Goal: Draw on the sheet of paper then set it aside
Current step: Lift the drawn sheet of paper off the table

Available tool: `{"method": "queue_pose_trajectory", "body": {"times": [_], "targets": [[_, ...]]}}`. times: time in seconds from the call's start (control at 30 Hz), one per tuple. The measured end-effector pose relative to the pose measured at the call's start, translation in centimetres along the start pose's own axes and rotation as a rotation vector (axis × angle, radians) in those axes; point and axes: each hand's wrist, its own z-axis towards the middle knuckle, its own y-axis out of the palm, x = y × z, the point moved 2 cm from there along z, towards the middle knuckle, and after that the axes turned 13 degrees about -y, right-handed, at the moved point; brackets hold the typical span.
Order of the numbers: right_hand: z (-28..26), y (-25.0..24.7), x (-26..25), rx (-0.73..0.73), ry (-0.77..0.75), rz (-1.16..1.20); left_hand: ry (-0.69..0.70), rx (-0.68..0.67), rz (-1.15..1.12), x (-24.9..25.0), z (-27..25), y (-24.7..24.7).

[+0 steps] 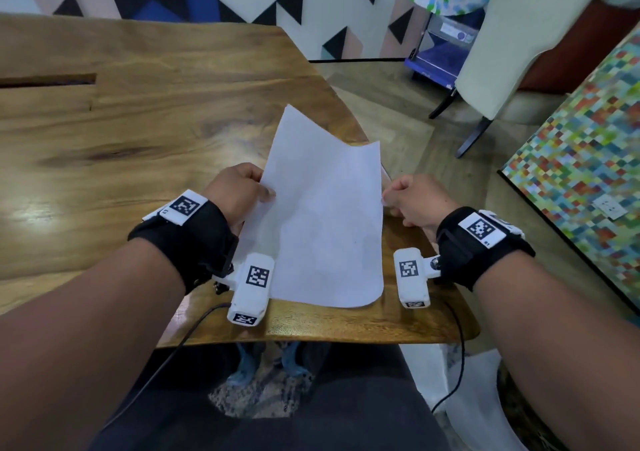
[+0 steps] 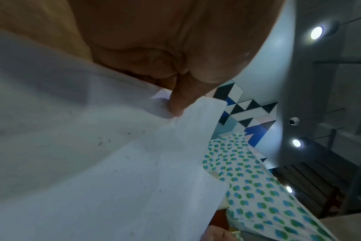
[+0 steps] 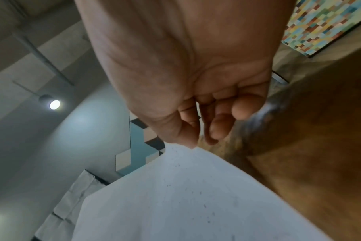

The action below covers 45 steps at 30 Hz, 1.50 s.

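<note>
1. The sheet of paper (image 1: 322, 218) is lifted off the wooden table (image 1: 145, 111), held between both hands above the table's near right corner, its far end tilted up and its near edge curling.
2. The left hand (image 1: 239, 194) pinches the sheet's left edge — thumb on the top face, fingers curled beneath; the left wrist view shows a fingertip (image 2: 177, 104) pressed into a fold of the paper.
3. The right hand (image 1: 415, 201) sits at the sheet's right edge with its fingers curled. The right wrist view puts the thumb tip at the paper's edge, but a firm grip cannot be told.
4. Small dark specks dot the sheet in both wrist views — no clear drawing can be made out.
</note>
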Motion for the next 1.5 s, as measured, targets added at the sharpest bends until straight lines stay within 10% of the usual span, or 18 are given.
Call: {"method": "queue_pose_trajectory", "body": {"times": [0.5,0.73,0.97,1.5], "targets": [[-1.1,-8.9,-8.5,0.464,-0.558,0.085,0.497,-0.111,-0.343,10.8,-3.5,1.8],[-2.1,-6.5,-5.8,0.344,-0.518,-0.13,0.293,-0.174,-0.175,6.0,-2.5,2.9],[-2.5,-9.1,-8.4,0.54,-0.623,-0.063,0.416,-0.189,-0.202,9.3,-4.4,2.8],[-0.8,-7.8,-5.4,0.324,-0.404,-0.046,0.23,-0.153,0.088,5.6,-3.0,3.7]]}}
